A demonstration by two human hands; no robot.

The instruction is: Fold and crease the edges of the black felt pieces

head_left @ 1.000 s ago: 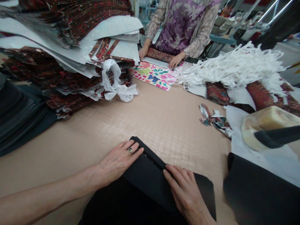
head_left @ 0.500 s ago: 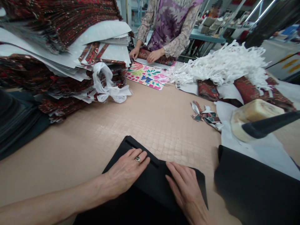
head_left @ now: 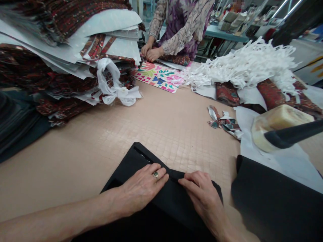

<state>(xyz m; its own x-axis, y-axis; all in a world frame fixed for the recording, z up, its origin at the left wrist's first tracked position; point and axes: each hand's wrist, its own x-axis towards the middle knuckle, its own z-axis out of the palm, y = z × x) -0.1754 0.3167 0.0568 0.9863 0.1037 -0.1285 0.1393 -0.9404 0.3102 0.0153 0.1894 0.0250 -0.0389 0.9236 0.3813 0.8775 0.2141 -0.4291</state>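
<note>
A piece of black fabric (head_left: 131, 161) lies on the tan table (head_left: 83, 148) right in front of me. My left hand (head_left: 142, 186), with a ring on one finger, lies flat on the fabric with its fingers stretched toward the far folded edge. My right hand (head_left: 203, 195) rests beside it on the same fabric, its fingers curled and pressing at the fold near the middle. The two hands almost touch at their fingertips.
Tall stacks of dark red patterned cloth and white sheets (head_left: 63, 50) fill the left. Another black piece (head_left: 275, 205) lies at right, beside a yellowish block (head_left: 277, 124) and white strips (head_left: 242, 67). Across the table another person's hands (head_left: 150, 52) work near a bright floral piece (head_left: 158, 75). Fabric scraps (head_left: 222, 121) lie mid-right.
Both my hands have slid toward each other and nearer me on the black fabric. My right fingers have curled at the fold. The person opposite has moved both hands to the left.
</note>
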